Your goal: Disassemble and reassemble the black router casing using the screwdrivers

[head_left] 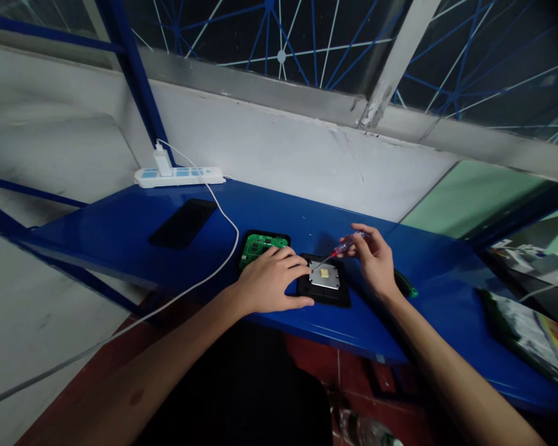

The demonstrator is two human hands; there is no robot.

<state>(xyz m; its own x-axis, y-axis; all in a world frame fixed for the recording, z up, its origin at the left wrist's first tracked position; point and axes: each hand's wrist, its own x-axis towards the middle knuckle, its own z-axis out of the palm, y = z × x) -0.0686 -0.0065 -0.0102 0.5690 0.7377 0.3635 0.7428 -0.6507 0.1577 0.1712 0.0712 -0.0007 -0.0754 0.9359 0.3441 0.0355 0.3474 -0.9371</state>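
The right hand [374,257] grips a screwdriver [337,251], tip by the left corner of the plate [328,283] in the black cover [337,299] on the worktop [279,207]; the left hand [270,282] spreads open beside it. Screw work seems in hand, the next move calling for a well-seated tip and steady cover.

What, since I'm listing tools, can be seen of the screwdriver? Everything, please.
The screwdriver has a see-through, plastic-looking handle with a purplish tint, a red part toward the shaft, and a thin, metal-looking shaft. Held by its handle in the right hand, it slants down, tip toward the left edge of the silver plate; contact there is hard to confirm.
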